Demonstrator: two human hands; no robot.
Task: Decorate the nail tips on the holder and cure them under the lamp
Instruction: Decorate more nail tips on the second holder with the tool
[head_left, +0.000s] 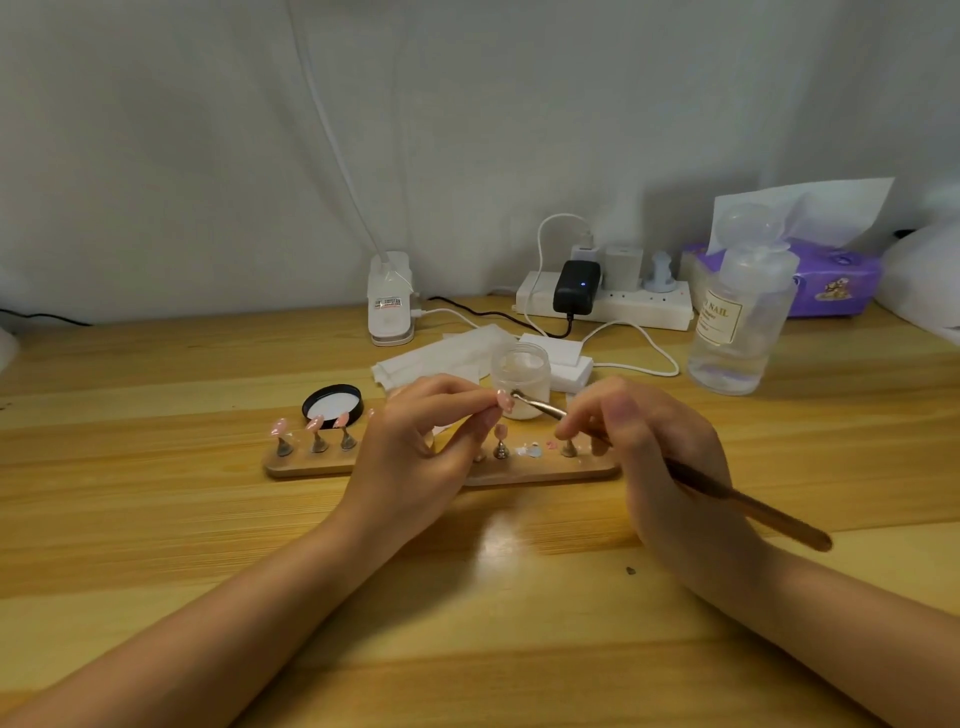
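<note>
Fingers of your left hand (415, 441) are pinching one pink nail tip (504, 401); your right hand (654, 447) is gripping one brush (727, 496), while four tips are standing on the holder (545, 470).

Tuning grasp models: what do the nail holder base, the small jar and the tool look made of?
Holder base: likely wood, smooth finish, visible grain. Small jar: frosted, translucent, glass or plastic, unclear which. Tool: shiny metal tip, brown glossy handle, possibly wood.

**Readable text on the desk**

Only one word is clear: "NAIL", on the pale label of the clear bottle (737, 322), beyond the right hand (670, 457). The small print under it is too blurred. The sticker on the lamp (389, 301), beyond the left hand (415, 441), is unreadable.
</note>
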